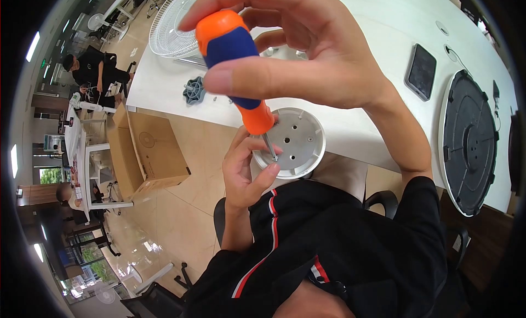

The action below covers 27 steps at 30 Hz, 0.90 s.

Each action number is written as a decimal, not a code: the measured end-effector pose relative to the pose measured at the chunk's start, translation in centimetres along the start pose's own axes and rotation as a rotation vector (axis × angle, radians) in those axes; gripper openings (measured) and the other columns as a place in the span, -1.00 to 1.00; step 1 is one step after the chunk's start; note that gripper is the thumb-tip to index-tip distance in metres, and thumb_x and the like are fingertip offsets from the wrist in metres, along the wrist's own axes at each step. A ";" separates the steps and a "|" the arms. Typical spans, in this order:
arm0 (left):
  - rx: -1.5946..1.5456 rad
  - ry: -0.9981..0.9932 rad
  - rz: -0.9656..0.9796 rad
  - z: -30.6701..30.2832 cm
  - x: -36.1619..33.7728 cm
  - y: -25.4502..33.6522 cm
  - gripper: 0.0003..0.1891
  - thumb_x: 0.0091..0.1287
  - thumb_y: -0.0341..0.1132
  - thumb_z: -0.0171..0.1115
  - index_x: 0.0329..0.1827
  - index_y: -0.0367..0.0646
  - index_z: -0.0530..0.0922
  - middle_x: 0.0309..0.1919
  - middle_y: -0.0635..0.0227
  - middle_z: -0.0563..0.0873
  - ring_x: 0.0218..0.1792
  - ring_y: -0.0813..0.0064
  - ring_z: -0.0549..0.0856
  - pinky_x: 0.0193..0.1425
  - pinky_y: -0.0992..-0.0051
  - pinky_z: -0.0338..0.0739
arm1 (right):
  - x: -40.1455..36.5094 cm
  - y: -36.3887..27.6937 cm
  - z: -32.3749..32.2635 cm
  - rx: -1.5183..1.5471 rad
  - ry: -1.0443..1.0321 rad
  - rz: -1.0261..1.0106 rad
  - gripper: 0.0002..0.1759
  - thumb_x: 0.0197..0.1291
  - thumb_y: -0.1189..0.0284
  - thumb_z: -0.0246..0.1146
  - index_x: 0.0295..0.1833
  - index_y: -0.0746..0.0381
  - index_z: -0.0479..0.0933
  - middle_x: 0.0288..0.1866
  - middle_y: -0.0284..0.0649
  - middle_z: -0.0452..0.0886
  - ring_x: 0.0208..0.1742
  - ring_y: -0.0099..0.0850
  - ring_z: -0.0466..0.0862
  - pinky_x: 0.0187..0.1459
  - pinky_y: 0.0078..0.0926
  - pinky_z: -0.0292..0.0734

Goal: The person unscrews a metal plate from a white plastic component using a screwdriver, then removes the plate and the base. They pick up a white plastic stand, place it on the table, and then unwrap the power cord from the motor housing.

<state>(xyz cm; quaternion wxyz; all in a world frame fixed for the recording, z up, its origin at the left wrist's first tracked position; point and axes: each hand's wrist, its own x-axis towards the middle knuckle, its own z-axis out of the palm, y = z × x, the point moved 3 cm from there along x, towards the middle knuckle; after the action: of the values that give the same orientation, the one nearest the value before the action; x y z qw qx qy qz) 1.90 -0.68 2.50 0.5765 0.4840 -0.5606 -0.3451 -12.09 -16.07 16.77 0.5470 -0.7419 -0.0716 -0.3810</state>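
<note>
My right hand grips an orange and blue screwdriver, large and close to the camera. Its metal shaft points down to a small screw at the left part of a round pale metal plate. My left hand is at the plate's left side, thumb and forefinger closed around the screw by the driver's tip. Several holes show in the plate, which overlaps the front edge of the white table. A grey star-shaped knob lies left of the screwdriver handle.
A white fan grille lies at the back left. To the right are a phone and a large round black base with a pale rim. An open cardboard box stands on the floor at left; people sit farther off.
</note>
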 end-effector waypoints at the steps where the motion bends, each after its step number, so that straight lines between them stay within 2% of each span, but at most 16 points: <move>1: -0.026 -0.007 -0.006 0.0 0.0 -0.1 -0.76 0.18 -0.26 0.33 -0.19 -0.24 0.66 0.37 -0.21 0.56 0.62 -0.18 0.32 0.67 -0.10 0.07 | 0.0 0.0 0.0 -0.002 -0.005 -0.011 -0.35 0.42 0.21 0.39 0.47 0.30 0.43 0.18 -0.10 0.67 0.21 -0.32 0.70 0.26 -0.33 0.64; 6: 0.007 -0.035 -0.036 0.0 -0.1 0.2 -0.71 0.16 -0.25 0.30 -0.14 -0.25 0.67 0.39 -0.22 0.55 0.63 -0.18 0.28 0.68 -0.11 0.06 | -0.3 0.4 1.1 0.095 0.102 0.102 -0.33 0.44 0.23 0.34 0.53 0.30 0.37 0.22 -0.04 0.67 0.17 -0.33 0.71 0.26 -0.33 0.63; 9: 0.005 -0.041 -0.035 -0.1 -0.2 0.0 -0.73 0.17 -0.27 0.30 -0.14 -0.26 0.66 0.40 -0.22 0.54 0.64 -0.18 0.28 0.68 -0.11 0.06 | 0.2 0.8 0.0 0.220 0.010 0.125 -0.33 0.41 0.23 0.38 0.52 0.29 0.42 0.21 -0.08 0.69 0.14 -0.36 0.72 0.23 -0.35 0.66; 10: 0.002 -0.040 -0.023 -0.2 -0.2 -0.1 -0.74 0.18 -0.28 0.30 -0.15 -0.26 0.66 0.40 -0.22 0.54 0.64 -0.18 0.28 0.68 -0.11 0.06 | 0.8 0.2 -0.9 0.203 -0.071 0.142 -0.34 0.41 0.23 0.38 0.50 0.29 0.45 0.20 -0.10 0.70 0.14 -0.36 0.72 0.23 -0.36 0.67; 13: -0.002 -0.038 0.004 -0.3 -0.1 -0.2 -0.77 0.20 -0.29 0.30 -0.17 -0.25 0.66 0.39 -0.22 0.55 0.63 -0.18 0.29 0.68 -0.10 0.06 | 0.4 0.5 -0.4 0.002 -0.069 -0.039 -0.34 0.36 0.21 0.44 0.47 0.28 0.50 0.19 -0.14 0.71 0.15 -0.38 0.73 0.21 -0.39 0.69; 16: 0.018 -0.036 0.015 -0.3 -0.1 -0.2 -0.78 0.21 -0.30 0.31 -0.16 -0.24 0.66 0.39 -0.22 0.56 0.63 -0.19 0.30 0.68 -0.10 0.06 | -0.3 -0.5 0.9 -0.030 0.067 0.003 -0.27 0.32 0.20 0.47 0.50 0.29 0.45 0.19 -0.10 0.70 0.15 -0.35 0.73 0.22 -0.39 0.68; 18: 0.035 -0.041 0.018 -0.3 -0.1 -0.2 -0.78 0.20 -0.31 0.31 -0.15 -0.24 0.65 0.39 -0.21 0.56 0.63 -0.19 0.30 0.68 -0.11 0.06 | -0.6 0.1 0.6 -0.008 0.058 0.009 -0.25 0.28 0.20 0.49 0.49 0.30 0.44 0.19 -0.06 0.68 0.15 -0.33 0.73 0.22 -0.39 0.68; 21: 0.034 -0.046 0.012 -0.3 -0.1 -0.1 -0.80 0.20 -0.35 0.32 -0.15 -0.23 0.64 0.39 -0.21 0.56 0.63 -0.19 0.30 0.68 -0.11 0.05 | 0.2 -0.3 0.0 0.067 -0.022 0.110 -0.28 0.28 0.21 0.48 0.44 0.34 0.44 0.13 -0.04 0.70 0.11 -0.30 0.75 0.18 -0.40 0.70; 22: 0.021 -0.038 0.002 -0.2 -0.2 -0.1 -0.80 0.19 -0.36 0.32 -0.16 -0.23 0.63 0.39 -0.21 0.56 0.63 -0.19 0.29 0.68 -0.11 0.05 | 1.0 -0.9 -1.3 0.180 -0.100 0.202 -0.28 0.29 0.22 0.47 0.44 0.35 0.43 0.11 -0.04 0.71 0.10 -0.30 0.76 0.17 -0.40 0.70; 25: -0.003 -0.027 -0.032 -0.1 -0.1 0.1 -0.83 0.18 -0.40 0.33 -0.18 -0.22 0.61 0.40 -0.21 0.56 0.63 -0.18 0.29 0.68 -0.10 0.03 | 1.0 -1.2 -1.5 0.246 -0.112 0.194 -0.29 0.28 0.32 0.42 0.46 0.36 0.40 0.06 -0.04 0.73 0.05 -0.35 0.76 0.11 -0.42 0.72; 26: -0.009 -0.026 -0.045 -0.1 -0.1 0.2 -0.83 0.18 -0.42 0.33 -0.18 -0.21 0.61 0.40 -0.21 0.56 0.64 -0.18 0.28 0.68 -0.10 0.03 | 0.3 -1.1 -0.5 0.169 -0.050 0.111 -0.31 0.27 0.34 0.41 0.46 0.36 0.40 0.06 -0.04 0.73 0.05 -0.36 0.75 0.10 -0.42 0.72; 27: -0.015 -0.009 -0.070 0.0 -0.2 0.2 -0.83 0.18 -0.43 0.34 -0.18 -0.21 0.60 0.39 -0.21 0.56 0.64 -0.18 0.28 0.68 -0.10 0.03 | 0.2 0.6 -0.4 0.252 -0.054 0.049 -0.33 0.26 0.36 0.40 0.44 0.35 0.41 0.06 -0.04 0.73 0.06 -0.38 0.73 0.11 -0.42 0.71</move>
<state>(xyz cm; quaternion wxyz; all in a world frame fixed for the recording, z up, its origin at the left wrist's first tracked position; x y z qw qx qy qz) 1.86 -0.40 2.63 0.5652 0.4973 -0.5433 -0.3715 -11.83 -16.75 16.55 0.6429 -0.6787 -0.1154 -0.3356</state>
